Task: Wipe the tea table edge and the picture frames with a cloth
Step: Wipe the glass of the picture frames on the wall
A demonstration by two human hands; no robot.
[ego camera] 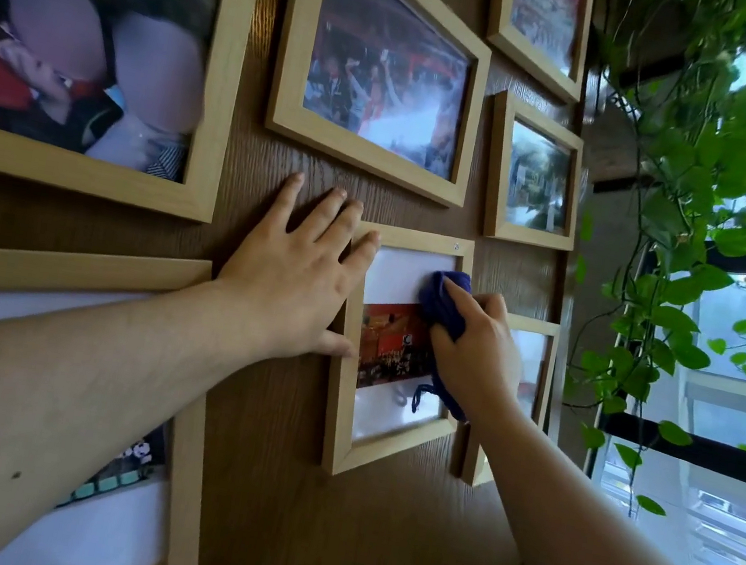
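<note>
A small light-wood picture frame (340, 428) hangs on the brown wood wall, holding a white mat and a red photo. My right hand (478, 347) is shut on a dark blue cloth (444, 301) and presses it against the glass at the frame's upper right. A loose thread of the cloth dangles below my wrist. My left hand (297, 270) lies flat and spread on the wall, its fingertips and thumb resting on the frame's left edge.
Several more light-wood frames hang around it: a large frame (222, 77) upper left, another frame (367, 154) above, a smaller frame (497, 165) right, and a partly hidden frame (476, 465) behind my right arm. A trailing green plant (677, 232) hangs by the window (734, 398).
</note>
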